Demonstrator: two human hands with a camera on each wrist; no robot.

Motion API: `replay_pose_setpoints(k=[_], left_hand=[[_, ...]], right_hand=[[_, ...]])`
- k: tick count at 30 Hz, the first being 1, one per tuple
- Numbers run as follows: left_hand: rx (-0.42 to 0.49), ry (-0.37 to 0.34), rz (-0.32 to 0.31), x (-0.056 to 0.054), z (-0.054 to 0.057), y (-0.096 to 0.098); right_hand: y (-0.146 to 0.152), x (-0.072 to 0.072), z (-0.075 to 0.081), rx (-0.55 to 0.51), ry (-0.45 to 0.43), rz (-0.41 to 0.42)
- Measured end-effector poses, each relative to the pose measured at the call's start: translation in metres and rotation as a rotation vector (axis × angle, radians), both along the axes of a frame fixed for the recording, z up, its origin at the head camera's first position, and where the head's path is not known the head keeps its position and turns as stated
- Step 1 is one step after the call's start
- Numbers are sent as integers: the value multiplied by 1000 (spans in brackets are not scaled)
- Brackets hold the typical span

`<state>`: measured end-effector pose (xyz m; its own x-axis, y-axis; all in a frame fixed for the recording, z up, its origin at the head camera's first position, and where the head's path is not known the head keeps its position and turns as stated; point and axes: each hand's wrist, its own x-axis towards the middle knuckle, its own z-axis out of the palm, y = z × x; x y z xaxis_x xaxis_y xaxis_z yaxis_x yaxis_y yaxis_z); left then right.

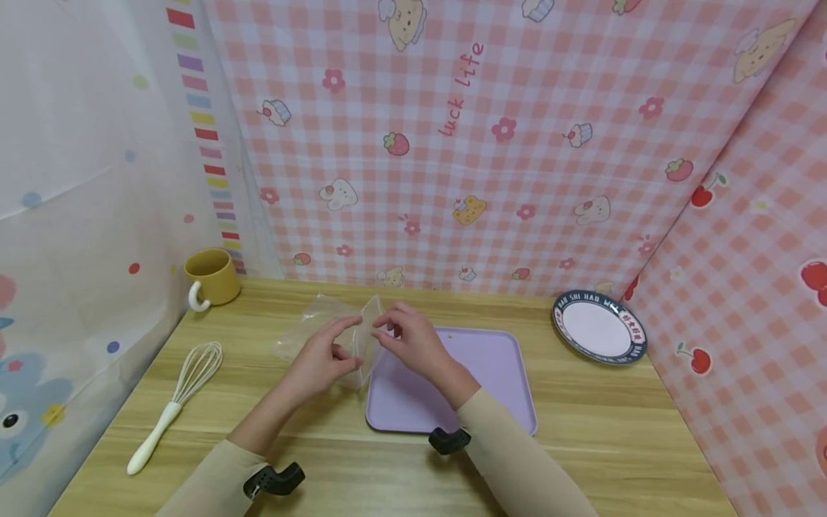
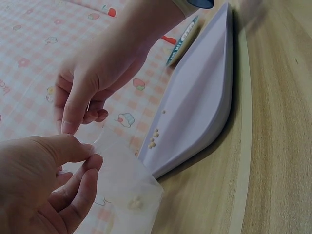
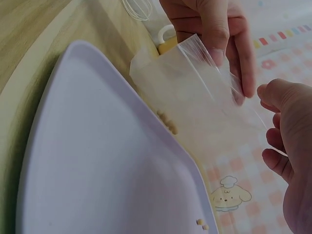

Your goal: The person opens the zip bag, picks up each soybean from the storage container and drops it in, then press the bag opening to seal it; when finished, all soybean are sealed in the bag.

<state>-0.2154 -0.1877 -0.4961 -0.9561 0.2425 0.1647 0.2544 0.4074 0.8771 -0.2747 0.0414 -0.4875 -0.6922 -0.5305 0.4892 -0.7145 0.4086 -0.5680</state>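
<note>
Between both hands stands a clear plastic bag, its upper edge raised. A small cluster of beige pieces shows inside its lower part in the left wrist view. My left hand pinches the bag's edge between thumb and fingers. On the other side, my right hand pinches the same edge with thumb and forefinger, close to the left fingertips. Right beside the bag lies a lilac tray; several beige pieces sit on it near one edge.
More clear plastic lies behind the left hand; whether it is a separate bag I cannot tell. A yellow mug and a whisk are at the left. A dark-rimmed plate stands at the back right.
</note>
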Motion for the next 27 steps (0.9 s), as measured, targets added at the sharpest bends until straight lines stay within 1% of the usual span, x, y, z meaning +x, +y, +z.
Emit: replay_pose_setpoints(k=[6,11,18,22,27], left_hand=[[4,1,0,0,0,0],[3,4,3,-1,1,0],[6,-9,10,0,1,1],[8,-8,11,0,1,1],[9,0,8,0,1,0]], right_hand=[[10,-3,2,-11,-41,-32],[25,-8,1,-5,-66,-49],[52,-15,-2,58,-93,-72],[70,-20,-3,85,-130,-106],[93,-28,-9,97,-165,-157]])
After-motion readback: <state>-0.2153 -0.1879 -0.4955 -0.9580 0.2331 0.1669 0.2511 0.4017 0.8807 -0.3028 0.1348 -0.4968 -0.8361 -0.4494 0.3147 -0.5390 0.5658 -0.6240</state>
